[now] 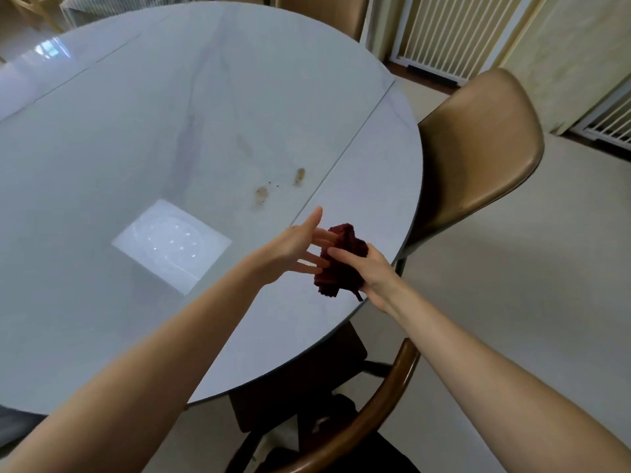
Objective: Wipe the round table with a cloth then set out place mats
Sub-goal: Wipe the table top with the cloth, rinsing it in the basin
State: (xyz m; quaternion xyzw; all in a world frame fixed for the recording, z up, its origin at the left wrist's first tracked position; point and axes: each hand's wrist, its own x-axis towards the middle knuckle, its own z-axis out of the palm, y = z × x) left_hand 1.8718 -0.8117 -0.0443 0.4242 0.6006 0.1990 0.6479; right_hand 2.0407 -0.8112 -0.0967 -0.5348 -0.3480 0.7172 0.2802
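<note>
A pale grey round table (143, 138) fills the left and middle of the view. Brown stains (262, 194) and a few dark crumbs mark its surface near the right side. A bunched dark red cloth (341, 268) hangs just above the table's right edge. My right hand (368, 268) grips the cloth from the right, thumb over its top. My left hand (300, 245) is beside it on the left, fingers straight and spread, their tips touching the cloth. No place mats are in view.
A tan chair (478, 158) stands at the table's right side, another chair back (324, 11) at the far edge. A curved brown chair back (379, 404) is near me, below the table's edge. White slatted panels (450, 32) line the far right.
</note>
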